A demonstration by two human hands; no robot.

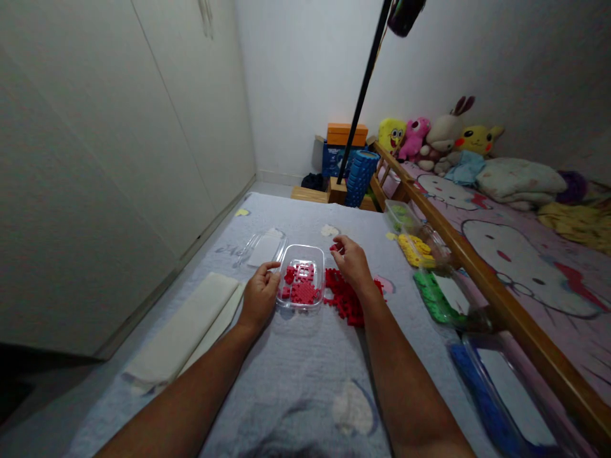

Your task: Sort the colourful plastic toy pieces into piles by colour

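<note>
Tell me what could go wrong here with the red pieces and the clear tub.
The right hand pinches a small red piece beside the clear tub, not over it, so it could slip into the loose red pile. The left hand grips only the tub's left edge, so a nudge might tip it and spill what is already inside.

Clear tub [305,247] of red bricks [300,287]; loose pile [347,300] red; single brick [335,248] red. Blanket [296,375] pale blue-grey, white patches. Yellow pieces [415,249], green pieces [432,299], blue pieces [477,388]. Bedsheet [534,254] pink, cartoon-cat print. Orange box [347,133].
</note>
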